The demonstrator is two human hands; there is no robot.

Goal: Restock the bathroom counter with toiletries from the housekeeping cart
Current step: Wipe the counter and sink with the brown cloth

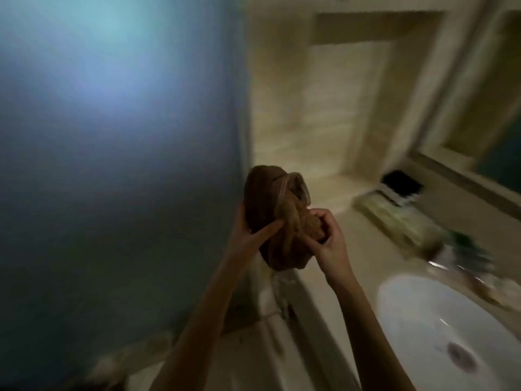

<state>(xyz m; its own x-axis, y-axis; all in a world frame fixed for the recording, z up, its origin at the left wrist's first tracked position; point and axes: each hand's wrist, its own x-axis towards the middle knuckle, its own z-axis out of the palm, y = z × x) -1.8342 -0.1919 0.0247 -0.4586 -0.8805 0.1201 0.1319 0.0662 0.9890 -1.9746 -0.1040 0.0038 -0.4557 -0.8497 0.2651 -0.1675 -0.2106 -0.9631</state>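
Brown cloth bundle held up above the left end of the surface, not yet set down. Left grip wrapped round its left side, right grip pinching a fold at its right. Farther right, a blurred tray (contents unreadable) beyond the sink. Probably early going: nothing clearly restocked, placing left to do.

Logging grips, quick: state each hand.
Left hand: holds the towel.
Right hand: grips the same towel.
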